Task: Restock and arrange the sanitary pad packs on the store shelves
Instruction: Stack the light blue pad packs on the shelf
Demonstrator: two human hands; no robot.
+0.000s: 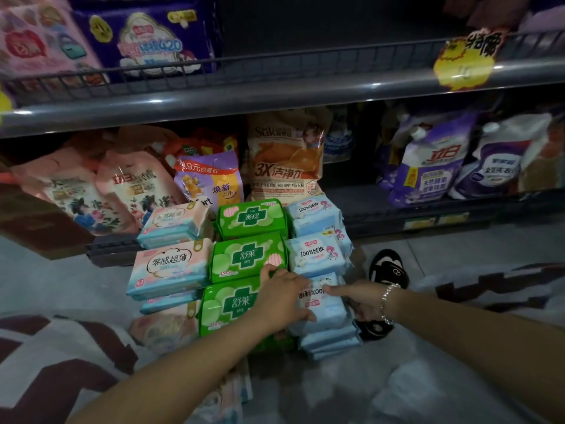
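- Blue pack [321, 304], top of the near right-hand pile on the floor, clasped from both sides.
- Left hand [284, 296] at its 9 o'clock edge: fingers curled over the rim, reaching partly onto the green pack [227, 304] beside it.
- Right hand [360, 301] at 3 o'clock: thumb laid across the top, fingers hidden behind the far side, so depth of grip unclear; bracelet [386, 302] at the wrist.
- More blue packs [316, 252] at 12 o'clock, pink packs [171, 267] at 9 o'clock past the green column, all in front of the bottom shelf [428, 223].
- Upper shelf [275, 96] at 12 o'clock, largely bare in the middle, probable destination.
- Risks: slippery wrap and soft filling could slide out of a side squeeze; lifting could drag the green neighbour or topple the loose blue pile beneath; sandal [388, 267] at 2 o'clock close enough to knock the piles.
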